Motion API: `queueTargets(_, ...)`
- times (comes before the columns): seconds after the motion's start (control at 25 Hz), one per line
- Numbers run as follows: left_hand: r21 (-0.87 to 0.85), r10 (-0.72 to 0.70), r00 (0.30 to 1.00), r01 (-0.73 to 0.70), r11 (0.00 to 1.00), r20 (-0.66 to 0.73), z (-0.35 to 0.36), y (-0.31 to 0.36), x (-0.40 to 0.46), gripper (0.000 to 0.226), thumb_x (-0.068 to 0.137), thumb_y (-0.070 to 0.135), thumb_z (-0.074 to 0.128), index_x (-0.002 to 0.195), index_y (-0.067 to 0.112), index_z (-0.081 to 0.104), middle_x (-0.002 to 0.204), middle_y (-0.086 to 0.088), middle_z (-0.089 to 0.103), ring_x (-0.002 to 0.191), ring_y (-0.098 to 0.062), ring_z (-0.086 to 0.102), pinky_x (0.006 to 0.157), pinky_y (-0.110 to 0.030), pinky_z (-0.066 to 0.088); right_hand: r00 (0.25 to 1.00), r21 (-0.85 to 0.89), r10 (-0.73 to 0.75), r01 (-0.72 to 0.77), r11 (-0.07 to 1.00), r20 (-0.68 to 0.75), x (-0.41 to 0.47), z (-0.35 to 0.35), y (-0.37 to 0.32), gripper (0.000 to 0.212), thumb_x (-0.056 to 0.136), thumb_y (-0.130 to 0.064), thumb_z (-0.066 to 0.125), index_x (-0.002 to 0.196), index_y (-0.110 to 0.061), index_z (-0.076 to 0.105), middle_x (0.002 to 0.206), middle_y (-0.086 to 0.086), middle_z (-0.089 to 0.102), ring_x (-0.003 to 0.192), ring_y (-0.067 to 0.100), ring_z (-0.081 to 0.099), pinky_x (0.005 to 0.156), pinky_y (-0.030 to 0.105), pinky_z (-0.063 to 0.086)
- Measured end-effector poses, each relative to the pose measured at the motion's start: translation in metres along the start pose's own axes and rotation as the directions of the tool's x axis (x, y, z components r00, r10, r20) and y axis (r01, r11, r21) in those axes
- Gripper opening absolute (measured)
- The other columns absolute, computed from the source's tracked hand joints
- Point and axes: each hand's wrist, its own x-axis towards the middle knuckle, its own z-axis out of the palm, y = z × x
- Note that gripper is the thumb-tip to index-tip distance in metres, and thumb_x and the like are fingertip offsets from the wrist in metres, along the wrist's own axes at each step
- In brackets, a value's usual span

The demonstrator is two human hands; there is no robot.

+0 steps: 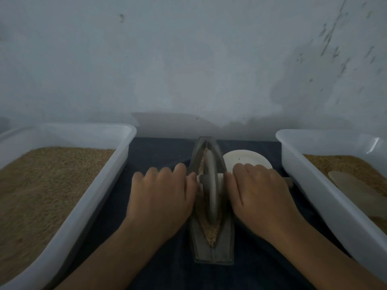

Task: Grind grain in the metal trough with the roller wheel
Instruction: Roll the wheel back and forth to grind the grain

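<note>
A grey boat-shaped metal trough lies lengthwise on the dark cloth in the middle, with brown crushed grain along its groove. The grey roller wheel stands upright in the groove about midway. Its pale axle handle sticks out on both sides. My left hand grips the left end of the handle, fingers curled over it. My right hand grips the right end, whose tip shows past the knuckles.
A white tub full of brown grain stands at the left. Another white tub at the right holds grain and a flat pale scoop. A small white dish sits behind my right hand. The wall rises close behind.
</note>
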Motion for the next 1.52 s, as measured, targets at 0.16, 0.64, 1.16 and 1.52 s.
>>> queueTargets(0.16, -0.052, 0.007, 0.995, -0.002, 0.999, 0.099, 0.004, -0.003, 0.018, 0.039, 0.104, 0.050, 0.023, 0.074, 0.031, 0.040, 0.059, 0.010, 0.045, 0.049, -0.012, 0.045, 0.060, -0.034, 0.048, 0.999, -0.040, 0.033, -0.031, 0.999, 0.039, 0.013, 0.007, 0.000, 0.056, 0.102, -0.054, 0.007, 0.069, -0.028, 0.044, 0.062, -0.009, 0.048, 0.054, 0.010, 0.047, 0.058, 0.037, 0.047)
queueTargets(0.64, 0.120, 0.149, 0.968, -0.175, 0.977, 0.200, 0.025, -0.016, 0.058, 0.019, 0.104, 0.035, 0.041, 0.091, 0.022, 0.038, 0.086, 0.000, 0.055, 0.072, -0.025, 0.055, 0.059, -0.037, 0.039, 0.999, -0.127, 0.044, -0.040, 0.991, 0.023, 0.066, 0.024, 0.003, 0.053, 0.106, -0.042, 0.018, 0.064, -0.023, 0.045, 0.061, -0.003, 0.046, 0.054, 0.016, 0.040, 0.055, 0.033, 0.028)
queueTargets(1.16, 0.162, 0.112, 0.976, -0.143, 0.976, 0.189, 0.020, -0.005, 0.060, 0.025, 0.102, 0.031, 0.030, 0.087, 0.017, 0.045, 0.076, 0.002, 0.045, 0.071, -0.026, 0.055, 0.059, -0.035, 0.036, 0.995, -0.126, 0.068, -0.058, 0.990, 0.075, 0.056, 0.025, 0.013, 0.047, 0.106, -0.040, 0.019, 0.082, -0.017, 0.053, 0.074, -0.003, 0.054, 0.069, 0.023, 0.054, 0.063, 0.038, 0.043)
queueTargets(1.52, 0.142, 0.109, 0.971, -0.142, 0.980, 0.214, 0.022, -0.010, 0.061, 0.021, 0.105, 0.027, 0.032, 0.098, 0.018, 0.050, 0.088, -0.005, 0.054, 0.083, -0.032, 0.061, 0.066, -0.038, 0.040, 0.999, -0.120, -0.029, 0.025, 0.992, -0.029, 0.053, 0.026, 0.006, 0.045, 0.109, -0.029, 0.033, 0.068, -0.017, 0.048, 0.062, 0.001, 0.048, 0.054, 0.027, 0.048, 0.056, 0.038, 0.047)
